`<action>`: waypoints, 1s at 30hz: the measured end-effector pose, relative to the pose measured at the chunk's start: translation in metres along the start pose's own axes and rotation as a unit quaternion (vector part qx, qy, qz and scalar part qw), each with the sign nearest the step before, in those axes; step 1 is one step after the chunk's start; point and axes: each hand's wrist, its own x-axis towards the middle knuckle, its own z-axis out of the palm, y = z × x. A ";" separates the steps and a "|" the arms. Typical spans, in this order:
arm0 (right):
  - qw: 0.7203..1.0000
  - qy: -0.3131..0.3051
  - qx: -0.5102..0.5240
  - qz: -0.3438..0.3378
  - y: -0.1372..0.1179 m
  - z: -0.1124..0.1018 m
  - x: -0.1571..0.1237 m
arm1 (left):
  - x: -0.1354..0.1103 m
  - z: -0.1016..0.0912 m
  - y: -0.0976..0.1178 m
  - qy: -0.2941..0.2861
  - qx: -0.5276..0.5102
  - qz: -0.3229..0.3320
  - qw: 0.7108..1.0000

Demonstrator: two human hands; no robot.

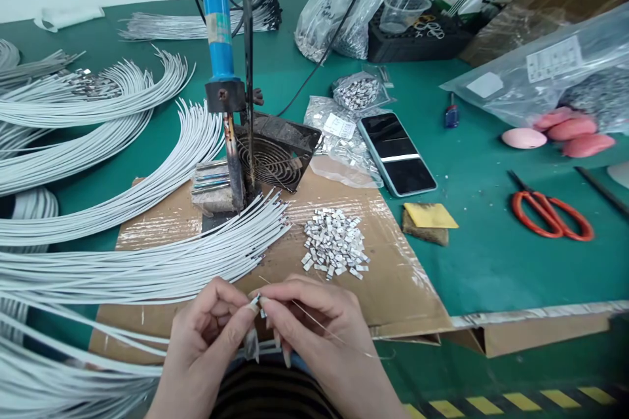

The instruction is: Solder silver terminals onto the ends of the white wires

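Where the pinch is: small piece (255, 300), low and central, above the near part of the cardboard (393, 288).
Left hand (209, 334): thumb and index clamped on the small piece; something pale hangs below, can't tell what.
Right hand (322, 321): thumb and index together at the small piece, touching it from the other side; whether it also grips the thin strand, can't tell.
Thin strand (334, 334): pokes out past the pinch, trails back across the right hand.
Step in hand: looks like close finger work on the small piece, maybe fitting or adjusting; contact spot mostly covered.
Next move: seems to call for a steady left pinch, tiny right-hand turns, thin strand kept from snagging.
Metal tabs (337, 242): loose pile on the cardboard, just beyond the right hand, untouched.
White cables (211, 268): fanned bundle, ends toward the metal tabs, nobody gripping it.
Blue iron (219, 46): roughly upright, tip down behind the white cables; hot or not, can't tell.
Fan (275, 163): tilted, beside the blue iron.
Surface (491, 268): green; phone (398, 154) and scissors (549, 212) lie right, apart from both hands.
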 end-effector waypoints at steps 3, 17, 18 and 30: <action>1.000 0.002 0.000 -0.007 0.001 0.000 0.000 | 0.000 0.003 0.003 0.009 0.011 0.016 1.000; 0.987 0.010 0.125 0.097 0.024 0.002 -0.009 | -0.001 0.002 0.004 0.011 0.042 0.028 0.999; 0.983 0.003 0.143 0.120 0.025 0.001 -0.009 | -0.002 0.002 0.004 0.011 0.044 0.029 0.999; 0.986 0.045 0.059 0.150 0.002 -0.013 -0.016 | 0.003 0.002 -0.024 -0.008 0.144 0.149 0.978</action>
